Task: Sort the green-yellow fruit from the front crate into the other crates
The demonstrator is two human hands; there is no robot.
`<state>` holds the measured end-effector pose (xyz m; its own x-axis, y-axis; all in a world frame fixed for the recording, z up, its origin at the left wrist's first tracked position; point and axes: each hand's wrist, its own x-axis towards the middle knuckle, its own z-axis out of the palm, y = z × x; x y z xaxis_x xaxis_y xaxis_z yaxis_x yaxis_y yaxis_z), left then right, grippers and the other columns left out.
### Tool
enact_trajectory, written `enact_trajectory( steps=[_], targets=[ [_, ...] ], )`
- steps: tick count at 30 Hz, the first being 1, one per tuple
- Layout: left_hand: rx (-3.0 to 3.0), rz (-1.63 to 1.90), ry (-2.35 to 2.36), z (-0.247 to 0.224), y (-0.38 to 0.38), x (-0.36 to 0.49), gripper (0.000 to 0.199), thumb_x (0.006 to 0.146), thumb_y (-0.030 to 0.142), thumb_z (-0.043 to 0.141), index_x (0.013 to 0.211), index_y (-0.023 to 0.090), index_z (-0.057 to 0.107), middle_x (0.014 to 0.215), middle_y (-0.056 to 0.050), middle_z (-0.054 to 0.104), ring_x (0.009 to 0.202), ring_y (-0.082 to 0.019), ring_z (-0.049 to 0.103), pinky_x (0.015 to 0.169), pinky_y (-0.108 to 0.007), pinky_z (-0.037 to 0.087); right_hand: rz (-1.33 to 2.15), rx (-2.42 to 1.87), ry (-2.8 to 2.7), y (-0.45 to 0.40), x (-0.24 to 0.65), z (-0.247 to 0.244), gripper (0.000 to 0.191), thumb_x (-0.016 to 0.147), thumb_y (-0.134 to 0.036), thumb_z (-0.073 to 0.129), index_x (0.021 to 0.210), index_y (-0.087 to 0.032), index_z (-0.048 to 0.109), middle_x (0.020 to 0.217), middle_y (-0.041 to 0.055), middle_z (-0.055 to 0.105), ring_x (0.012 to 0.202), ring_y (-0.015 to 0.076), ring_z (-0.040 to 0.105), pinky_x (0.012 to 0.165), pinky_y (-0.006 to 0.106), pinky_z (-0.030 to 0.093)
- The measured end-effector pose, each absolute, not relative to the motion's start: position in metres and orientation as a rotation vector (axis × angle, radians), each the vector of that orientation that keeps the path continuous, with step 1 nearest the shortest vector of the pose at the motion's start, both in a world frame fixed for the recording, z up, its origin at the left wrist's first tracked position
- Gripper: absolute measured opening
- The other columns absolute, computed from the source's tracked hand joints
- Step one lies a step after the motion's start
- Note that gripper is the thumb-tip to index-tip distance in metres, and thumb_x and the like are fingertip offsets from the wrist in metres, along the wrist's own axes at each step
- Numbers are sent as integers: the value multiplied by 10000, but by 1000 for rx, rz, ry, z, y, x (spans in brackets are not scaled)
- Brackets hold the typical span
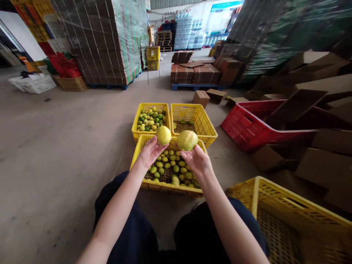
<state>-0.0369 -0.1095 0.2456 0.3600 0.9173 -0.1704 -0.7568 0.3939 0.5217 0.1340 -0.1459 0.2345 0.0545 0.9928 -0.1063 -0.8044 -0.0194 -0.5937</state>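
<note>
Light-blue banner (226, 5) at rear, lettering too small to read, left hand (150, 153), fingers clamped on round yellow fruit (163, 135), right hand (198, 162), fingers clamped on oval yellow-green fruit (187, 140), both above fruit-strewn yellow plastic crate (170, 186), fuller yellow crate (135, 118) and sparsely filled yellow crate (205, 119) behind.

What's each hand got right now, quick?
Left hand: holding a round yellow lemon at the fingertips.
Right hand: holding a longer yellow-green lemon at the fingertips.
</note>
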Motion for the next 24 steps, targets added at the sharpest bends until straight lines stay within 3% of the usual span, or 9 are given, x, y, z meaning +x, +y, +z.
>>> enact_trajectory(
  steps=[9,14,19,22,24],
  targets=[
    [431,1054,379,235,-112,-34,277,909,177,472,1130,78,607,1055,-151,697,1016,-219,671,799,-249,579,1534,-609,-307,-152,143,227,201,835,-96,500,969,-163,634,860,86,736,725,181,724,599,270,613],
    [434,972,464,223,-111,-29,257,886,218,514,1068,79,630,1032,-143,699,926,-204,693,753,-245,583,1552,-622,-255,-156,149,223,202,831,-99,508,979,-174,624,853,87,742,752,193,730,628,282,618],
    [473,748,699,174,-118,-20,216,857,271,604,968,92,652,882,-131,716,722,-164,707,629,-205,581,1569,-629,-204,-162,156,214,197,802,-98,563,962,-200,617,804,53,743,731,182,733,627,260,615],
    [568,479,870,133,-146,-27,103,816,255,668,820,156,641,729,-70,712,577,-145,682,532,-204,564,1572,-640,-196,-169,164,208,180,782,-100,587,927,-200,625,770,52,740,717,187,734,611,248,613],
    [604,387,896,113,-168,-37,144,756,228,729,710,172,604,632,-50,686,504,-156,661,465,-224,542,1571,-650,-212,-176,170,206,157,782,-106,586,902,-197,629,783,64,745,727,189,735,616,245,612]
  ],
)
